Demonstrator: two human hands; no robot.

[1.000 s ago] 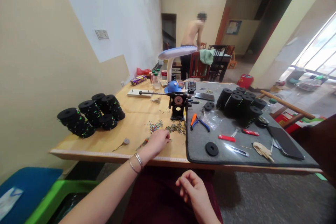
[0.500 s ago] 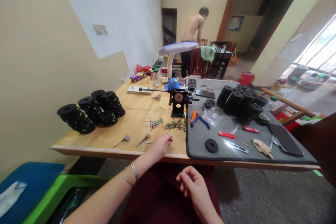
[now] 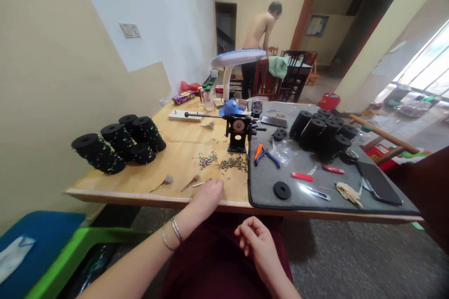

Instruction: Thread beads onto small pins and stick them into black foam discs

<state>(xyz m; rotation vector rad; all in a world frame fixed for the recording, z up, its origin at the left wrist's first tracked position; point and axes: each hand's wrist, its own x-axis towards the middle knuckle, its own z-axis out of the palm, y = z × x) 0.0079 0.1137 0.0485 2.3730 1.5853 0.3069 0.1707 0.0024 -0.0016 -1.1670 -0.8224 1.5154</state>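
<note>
My left hand [image 3: 207,195] lies knuckles up on the wooden table [image 3: 182,147], at its front edge, on the near side of the black hand-crank winder [image 3: 238,133] and a little to its left. The fingers are bent down onto the wood, and I cannot tell whether they pinch anything. Two bangles [image 3: 171,234] sit on that wrist.

Just off my fingertips lies a thin metal pin [image 3: 201,183], flat on the table. Its long axis runs almost along the front edge, and the right end, tilted slightly toward the winder, points at my fingers. Whether it touches them I cannot tell. Just left of the pin is a small orange-handled tool [image 3: 191,182]. It also lies flat but more slanted, its far end aimed toward the winder.

Between my hand and the winder's foot are a heap of small dark metal pieces [image 3: 232,163] and, left of that, a scatter of coloured beads [image 3: 206,160].

My right hand [image 3: 257,242] hangs below the table edge over my lap, nearer to me than the winder. It is palm up, with the fingers loosely curled and the thumb close to the forefinger. I see nothing in it, yet I cannot tell whether something fine is gripped.

Right of the winder a grey mat [image 3: 266,178] carries orange-and-blue pliers [image 3: 265,155] and a black disc [image 3: 282,190].
</note>
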